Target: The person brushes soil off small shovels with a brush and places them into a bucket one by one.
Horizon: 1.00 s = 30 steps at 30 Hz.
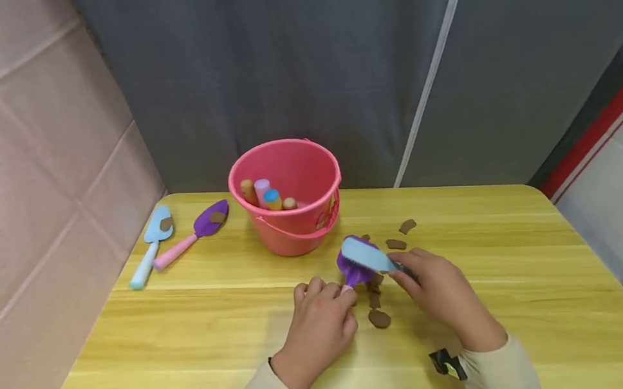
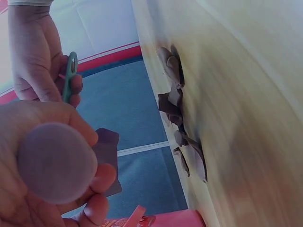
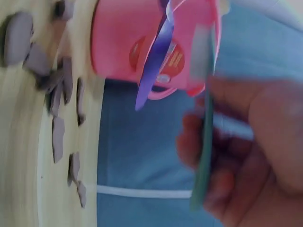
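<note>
My left hand [image 1: 317, 328] grips the pink handle of a small purple shovel [image 1: 350, 273]; the rounded handle end [image 2: 57, 161] faces the left wrist camera. In the right wrist view the shovel blade [image 3: 157, 59] shows edge-on, raised off the table. My right hand [image 1: 444, 287] holds a light blue brush [image 1: 364, 254] by its handle, with the brush head over the shovel blade. Pale bristles [image 3: 200, 52] look blurred in the right wrist view. Flat brown clay-like pieces [image 1: 380, 319] lie on the table between and beyond the hands, several of them in a loose row.
A pink bucket [image 1: 295, 232] with several colored handles inside stands behind the hands. To the left lie a light blue trowel [image 1: 147, 260] and another purple shovel [image 1: 178, 250], each bearing a brown piece. Dark curtain [image 1: 294, 54] hangs behind the wooden table [image 1: 191, 352].
</note>
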Tool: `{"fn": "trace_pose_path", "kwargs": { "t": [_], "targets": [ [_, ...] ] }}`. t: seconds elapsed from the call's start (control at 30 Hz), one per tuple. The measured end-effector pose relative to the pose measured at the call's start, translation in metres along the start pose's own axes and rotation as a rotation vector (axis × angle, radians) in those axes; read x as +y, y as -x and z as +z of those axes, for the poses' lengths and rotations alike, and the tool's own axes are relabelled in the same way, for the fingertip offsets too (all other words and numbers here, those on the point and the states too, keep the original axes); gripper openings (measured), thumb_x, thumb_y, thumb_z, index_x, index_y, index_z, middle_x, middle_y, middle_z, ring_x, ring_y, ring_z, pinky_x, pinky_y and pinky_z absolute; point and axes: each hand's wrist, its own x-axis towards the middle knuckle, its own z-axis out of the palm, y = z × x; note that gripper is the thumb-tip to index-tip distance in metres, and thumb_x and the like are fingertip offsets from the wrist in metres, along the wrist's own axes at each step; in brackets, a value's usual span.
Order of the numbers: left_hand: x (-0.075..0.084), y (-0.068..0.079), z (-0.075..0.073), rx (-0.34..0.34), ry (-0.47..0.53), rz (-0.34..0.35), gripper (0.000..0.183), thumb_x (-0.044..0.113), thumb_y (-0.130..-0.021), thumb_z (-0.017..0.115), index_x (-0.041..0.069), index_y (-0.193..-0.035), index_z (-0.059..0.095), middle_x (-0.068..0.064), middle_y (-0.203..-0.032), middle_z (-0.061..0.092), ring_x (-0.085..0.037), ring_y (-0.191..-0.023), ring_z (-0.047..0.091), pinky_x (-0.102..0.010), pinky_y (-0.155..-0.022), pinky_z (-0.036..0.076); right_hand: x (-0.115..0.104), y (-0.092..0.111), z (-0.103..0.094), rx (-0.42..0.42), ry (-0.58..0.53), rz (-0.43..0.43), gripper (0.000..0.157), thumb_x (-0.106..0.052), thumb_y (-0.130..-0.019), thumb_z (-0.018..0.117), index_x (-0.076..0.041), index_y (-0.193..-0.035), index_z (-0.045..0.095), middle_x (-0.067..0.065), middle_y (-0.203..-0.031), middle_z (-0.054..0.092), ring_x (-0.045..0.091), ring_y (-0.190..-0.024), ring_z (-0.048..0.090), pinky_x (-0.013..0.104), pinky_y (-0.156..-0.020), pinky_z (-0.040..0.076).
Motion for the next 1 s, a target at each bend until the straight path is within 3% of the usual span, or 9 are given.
{"fn": "trace_pose_path", "kwargs": {
  "t": [0.1, 0.33, 0.4, 0.57, 0.63, 0.77, 0.83, 0.9, 1.0],
  "targets": [
    [-0.001, -0.002, -0.002, -0.014, 0.004, 0.000, 0.009, 0.014, -0.081, 0.065, 0.020, -0.087, 0.065, 0.005, -0.082, 0.059, -0.018, -0.080, 0.045, -0.042, -0.078, 0.034, -0.001, -0.002, 0.002, -0.049, -0.028, -0.037, 0.028, -0.018, -0.091, 0.071, -0.008, -0.118, 0.071, -0.001, -0.090, 0.064, 0.011, -0.066, 0.049, 0.030, -0.059, 0.043],
    [-0.004, -0.005, -0.003, -0.015, 0.015, -0.009, 0.013, 0.013, -0.078, 0.067, 0.021, -0.089, 0.069, 0.006, -0.080, 0.059, -0.018, -0.080, 0.046, -0.041, -0.079, 0.034, 0.028, -0.013, 0.014, 0.061, 0.062, 0.174, 0.025, -0.016, -0.093, 0.067, -0.002, -0.114, 0.069, 0.010, -0.083, 0.063, 0.021, -0.061, 0.049, 0.037, -0.051, 0.040],
    [-0.004, -0.005, -0.001, -0.020, 0.017, -0.014, 0.014, 0.014, -0.079, 0.068, 0.022, -0.091, 0.070, 0.006, -0.081, 0.060, -0.018, -0.081, 0.046, -0.042, -0.081, 0.035, 0.024, -0.012, 0.014, 0.058, 0.024, 0.137, 0.025, -0.016, -0.093, 0.067, -0.003, -0.115, 0.070, 0.008, -0.084, 0.063, 0.020, -0.062, 0.050, 0.036, -0.053, 0.040],
    [-0.005, -0.005, 0.001, -0.014, 0.020, -0.015, 0.015, 0.015, -0.080, 0.069, 0.021, -0.093, 0.070, 0.006, -0.082, 0.060, -0.018, -0.082, 0.048, -0.044, -0.083, 0.036, 0.013, -0.014, 0.013, 0.000, -0.045, -0.091, 0.029, -0.017, -0.091, 0.072, -0.006, -0.117, 0.071, 0.012, -0.111, 0.070, 0.028, -0.087, 0.068, 0.044, -0.070, 0.054],
    [-0.006, -0.005, 0.001, -0.007, 0.023, -0.018, 0.014, 0.014, -0.080, 0.069, 0.021, -0.092, 0.070, 0.005, -0.082, 0.061, -0.019, -0.082, 0.048, -0.044, -0.084, 0.036, 0.017, -0.016, 0.014, -0.010, -0.013, -0.093, 0.028, -0.018, -0.092, 0.070, -0.006, -0.116, 0.071, 0.013, -0.110, 0.070, 0.028, -0.086, 0.068, 0.045, -0.070, 0.054],
    [-0.007, -0.005, 0.001, -0.004, 0.032, -0.031, 0.015, 0.013, -0.080, 0.068, 0.021, -0.092, 0.071, 0.005, -0.084, 0.063, -0.018, -0.082, 0.048, -0.044, -0.083, 0.035, 0.033, -0.021, 0.013, 0.027, 0.099, 0.071, 0.024, -0.019, -0.094, 0.066, -0.005, -0.113, 0.071, 0.009, -0.088, 0.066, 0.020, -0.063, 0.053, 0.040, -0.055, 0.046],
    [-0.007, -0.005, 0.002, -0.008, 0.037, -0.036, 0.015, 0.012, -0.079, 0.067, 0.021, -0.092, 0.071, 0.005, -0.084, 0.063, -0.018, -0.082, 0.048, -0.044, -0.082, 0.035, 0.035, -0.021, 0.011, 0.045, 0.109, 0.112, 0.023, -0.018, -0.094, 0.066, -0.004, -0.112, 0.071, 0.008, -0.084, 0.064, 0.019, -0.059, 0.047, 0.038, -0.052, 0.041],
    [-0.007, -0.004, 0.002, -0.007, 0.040, -0.040, 0.015, 0.012, -0.079, 0.068, 0.021, -0.092, 0.071, 0.005, -0.084, 0.063, -0.018, -0.082, 0.048, -0.044, -0.082, 0.035, 0.030, -0.020, 0.008, 0.037, 0.069, 0.063, 0.025, -0.019, -0.093, 0.067, -0.004, -0.113, 0.071, 0.009, -0.088, 0.066, 0.019, -0.062, 0.053, 0.039, -0.054, 0.044],
    [-0.006, -0.004, 0.003, -0.001, 0.044, -0.034, 0.013, 0.012, -0.079, 0.068, 0.020, -0.090, 0.070, 0.005, -0.084, 0.063, -0.019, -0.082, 0.048, -0.045, -0.083, 0.036, 0.018, -0.018, 0.006, -0.010, 0.013, -0.110, 0.028, -0.020, -0.092, 0.070, -0.004, -0.116, 0.071, 0.013, -0.105, 0.070, 0.027, -0.081, 0.067, 0.045, -0.067, 0.054]
  ]
}}
